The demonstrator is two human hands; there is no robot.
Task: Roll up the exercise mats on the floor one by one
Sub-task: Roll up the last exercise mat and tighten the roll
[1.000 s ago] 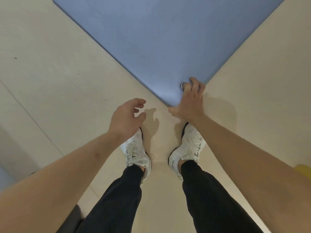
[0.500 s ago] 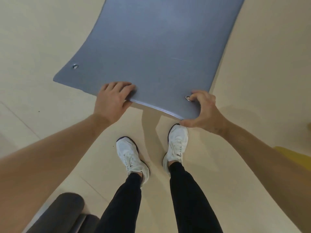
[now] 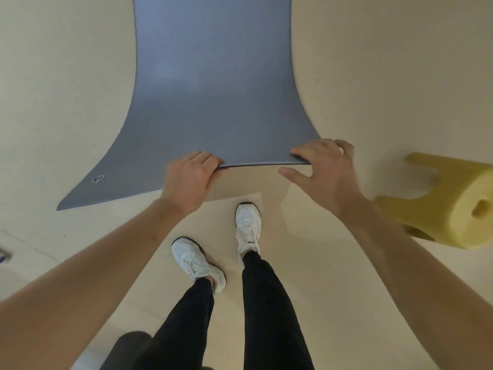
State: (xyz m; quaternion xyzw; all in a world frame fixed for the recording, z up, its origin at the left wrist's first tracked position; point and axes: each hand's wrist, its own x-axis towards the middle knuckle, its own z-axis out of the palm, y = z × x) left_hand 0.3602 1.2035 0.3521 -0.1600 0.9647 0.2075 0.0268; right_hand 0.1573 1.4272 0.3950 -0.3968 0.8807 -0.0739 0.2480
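A dark roll (image 3: 128,348) is lying at the bottom edge beside the person's black-trousered legs (image 3: 256,311); what it is cannot be told. Two white shoes (image 3: 196,263) are standing on the beige floor (image 3: 66,76), the right one set further forward than the left. Bare forearms are reaching forward from both lower corners. The left hand (image 3: 189,182) is gripping the near edge of the grey mat (image 3: 210,102), fingers (image 3: 202,157) curled over the top and the thumb hidden beneath; the right hand (image 3: 324,172) is holding the same edge at its right corner, fingers resting on top and the thumb spread below the edge, so both hands are grasping the mat. The held stretch of edge is lifting clear of the floor, a shadow lying under it in front of the shoes; the left corner is sagging down to the floor, with a metal eyelet (image 3: 98,178) showing near it. A yellow stool (image 3: 448,204) is lying tipped on its side just right of the right wrist, its legs pointing left. Beyond the hands the mat is stretching straight away across the floor, narrowing toward the top edge of the view.
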